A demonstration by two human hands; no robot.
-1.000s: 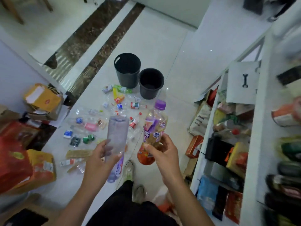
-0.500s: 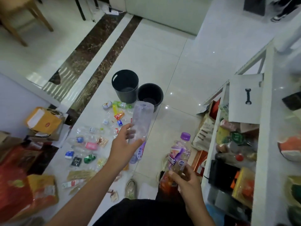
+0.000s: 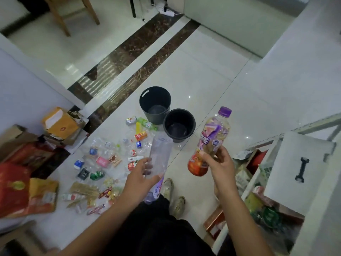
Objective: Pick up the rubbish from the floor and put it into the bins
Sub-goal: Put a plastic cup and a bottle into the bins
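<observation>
On the pale tiled floor [image 3: 203,85] ahead of the person's knees, two black bins stand touching, the far bin [image 3: 154,118] at 10 o'clock of the near bin [image 3: 181,137]; I can make out nothing inside either. The left hand [image 3: 142,180] has its fingers and thumb curled round the middle of a clear bottle [image 3: 160,156], which tilts with its upper end at 8 o'clock of the near bin, just beside its wall in the picture. The right hand [image 3: 219,163] grips the lower half of a purple-capped bottle [image 3: 212,141], nearly upright at 3 o'clock of that bin.

Half a second ago the left arm reached further out, the clear bottle's end overlapping the near bin's rim. It has drawn back toward the body. The purple-capped bottle, then low beside the shelf, has risen to the bin's level.

Loose litter [image 3: 103,161] of wrappers and small bottles spreads from 7 to 9 o'clock of the bins. Cardboard boxes [image 3: 60,124] and red bags crowd the 9 o'clock edge, and a stocked white shelf [image 3: 299,163] closes the 4 o'clock side. Bare tile lies open from 12 to 2 o'clock beyond the bins.
</observation>
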